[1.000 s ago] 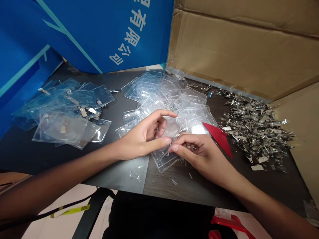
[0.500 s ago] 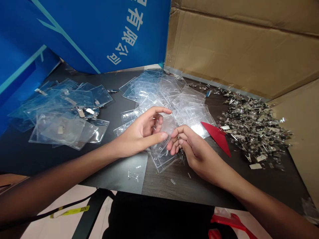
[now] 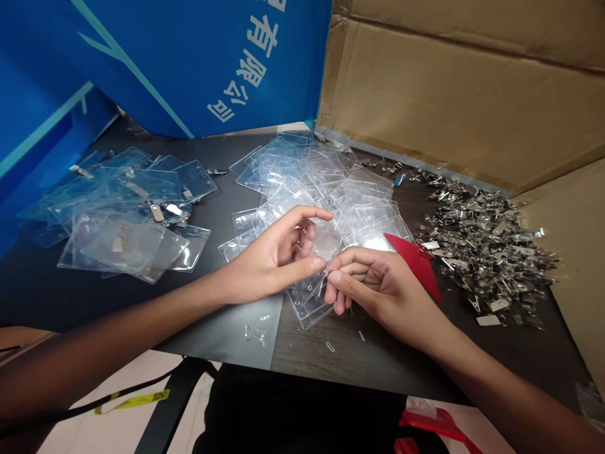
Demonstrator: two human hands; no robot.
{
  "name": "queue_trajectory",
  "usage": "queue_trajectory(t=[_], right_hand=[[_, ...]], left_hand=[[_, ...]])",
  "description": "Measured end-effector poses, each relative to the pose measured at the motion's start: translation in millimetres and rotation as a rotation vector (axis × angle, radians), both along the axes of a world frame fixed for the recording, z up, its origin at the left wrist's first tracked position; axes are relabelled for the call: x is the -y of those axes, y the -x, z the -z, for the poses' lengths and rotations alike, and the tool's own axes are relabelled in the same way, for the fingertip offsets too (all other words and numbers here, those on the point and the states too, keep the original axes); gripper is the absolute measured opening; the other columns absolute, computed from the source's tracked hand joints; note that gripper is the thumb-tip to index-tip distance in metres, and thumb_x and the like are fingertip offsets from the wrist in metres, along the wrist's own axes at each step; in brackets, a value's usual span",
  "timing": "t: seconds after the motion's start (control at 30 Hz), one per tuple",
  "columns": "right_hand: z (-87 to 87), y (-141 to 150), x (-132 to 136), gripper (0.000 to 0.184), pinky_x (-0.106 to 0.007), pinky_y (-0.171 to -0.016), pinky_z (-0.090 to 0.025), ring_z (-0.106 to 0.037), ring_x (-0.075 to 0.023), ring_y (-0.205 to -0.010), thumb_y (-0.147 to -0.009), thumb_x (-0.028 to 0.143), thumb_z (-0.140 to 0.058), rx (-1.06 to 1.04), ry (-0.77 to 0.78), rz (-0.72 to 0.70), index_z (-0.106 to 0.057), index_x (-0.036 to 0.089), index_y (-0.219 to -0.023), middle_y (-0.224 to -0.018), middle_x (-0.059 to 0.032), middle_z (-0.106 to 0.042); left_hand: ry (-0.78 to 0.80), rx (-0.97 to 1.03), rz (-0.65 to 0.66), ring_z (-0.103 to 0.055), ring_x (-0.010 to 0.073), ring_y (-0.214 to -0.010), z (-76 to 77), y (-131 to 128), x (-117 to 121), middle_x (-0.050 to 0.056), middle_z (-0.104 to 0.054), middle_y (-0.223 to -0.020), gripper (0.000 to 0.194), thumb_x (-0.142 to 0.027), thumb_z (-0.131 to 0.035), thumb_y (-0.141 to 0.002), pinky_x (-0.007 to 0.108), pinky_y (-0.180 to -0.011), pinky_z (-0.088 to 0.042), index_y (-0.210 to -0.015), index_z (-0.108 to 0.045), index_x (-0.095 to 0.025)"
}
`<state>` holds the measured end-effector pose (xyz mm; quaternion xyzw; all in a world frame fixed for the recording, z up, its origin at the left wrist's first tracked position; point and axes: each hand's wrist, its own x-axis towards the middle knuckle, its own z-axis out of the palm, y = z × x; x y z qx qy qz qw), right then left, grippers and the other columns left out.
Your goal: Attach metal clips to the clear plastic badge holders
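Note:
My left hand (image 3: 274,255) grips a clear plastic badge holder (image 3: 326,238) between thumb and fingers, lifted a little over the pile of clear holders (image 3: 321,189) in the middle of the dark table (image 3: 227,328). My right hand (image 3: 373,284) is closed in a pinch right beside the left thumb, at the holder's lower edge; a small metal clip seems to sit between its fingertips, though it is mostly hidden. More clear holders (image 3: 309,302) lie under both hands.
A second pile of holders with clips attached (image 3: 127,214) lies at the left. A heap of loose metal clips (image 3: 482,239) covers the right side, with a red card (image 3: 413,258) next to it. Blue board (image 3: 189,63) and cardboard (image 3: 449,88) wall the back.
My right hand drew back a little and then came in again to the holder's edge by the left thumb. The left hand kept its grip and hardly moved.

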<state>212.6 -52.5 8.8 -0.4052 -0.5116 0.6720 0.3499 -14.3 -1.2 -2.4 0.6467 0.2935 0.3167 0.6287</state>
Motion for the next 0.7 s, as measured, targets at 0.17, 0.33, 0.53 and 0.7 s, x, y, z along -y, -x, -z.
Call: queue_trajectory(t=[0.17, 0.33, 0.53, 0.7], right_hand=[[1.1, 2.2, 3.8, 0.019, -0.023, -0.061, -0.055, -0.072, -0.0124, -0.063, -0.090, 0.028, -0.090, 0.049, 0.016, 0.089, -0.074, 0.019, -0.095, -0.074, 0.0000, -0.079], [0.6, 1.6, 3.1, 0.026, -0.024, -0.058, -0.049, -0.062, -0.0094, -0.056, -0.091, 0.031, -0.090, 0.091, 0.002, 0.062, -0.071, 0.018, -0.078, -0.065, 0.0029, -0.069], [-2.2, 1.7, 3.6, 0.014, -0.027, -0.062, -0.045, -0.058, -0.0117, -0.066, -0.096, 0.032, -0.083, 0.082, -0.084, 0.004, -0.078, 0.019, -0.095, -0.074, 0.0019, -0.069], [-2.1, 2.8, 7.2, 0.007, -0.026, -0.067, -0.051, -0.064, -0.0123, -0.071, -0.095, 0.024, -0.084, 0.027, -0.082, -0.013, -0.080, 0.020, -0.100, -0.079, 0.0016, -0.074]], left_hand=[[-0.048, -0.039, 0.041, -0.055, 0.0205, -0.094, 2.4, 0.5, 1.4, 0.004, -0.052, -0.106, 0.053, -0.034, -0.076, -0.102, 0.033, -0.081, -0.051, -0.150, -0.056, -0.031], [-0.082, -0.074, 0.046, -0.055, 0.0225, -0.101, -0.1, 2.7, 1.8, 0.006, -0.055, -0.112, 0.051, -0.034, -0.072, -0.104, 0.035, -0.087, -0.051, -0.152, -0.056, -0.030], [-0.146, -0.125, -0.007, -0.057, 0.0271, -0.114, -3.6, 5.3, 0.5, 0.011, -0.057, -0.138, 0.052, -0.040, -0.075, -0.101, 0.044, -0.103, -0.051, -0.150, -0.061, -0.031], [-0.109, -0.067, 0.069, -0.056, 0.0304, -0.120, -7.2, 9.4, 1.7, 0.012, -0.057, -0.136, 0.064, -0.042, -0.077, -0.098, 0.050, -0.110, -0.049, -0.157, -0.057, -0.031]])
